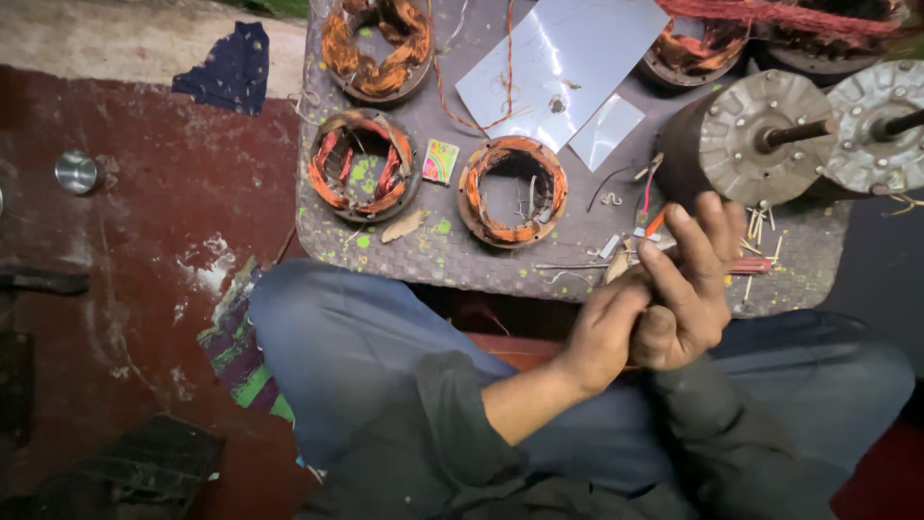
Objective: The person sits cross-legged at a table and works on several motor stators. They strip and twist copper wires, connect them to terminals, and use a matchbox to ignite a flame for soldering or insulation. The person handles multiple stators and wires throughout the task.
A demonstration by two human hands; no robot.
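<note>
One head-worn camera looks steeply down (close in) over lap onto the low table (433, 255).

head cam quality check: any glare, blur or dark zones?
Head view: glare streaks on the grey sheet; both hands, left hand and right hand, slightly motion-soft, so whatever they pinch is unclear; red floor and bottom-left corner dim; copper coil ring fairly sharp; wide-angle bending at the edges.

left hand (602, 332): curled, pressed against the right
right hand (688, 284): fingers (710, 231) raised, loosely bent
</note>
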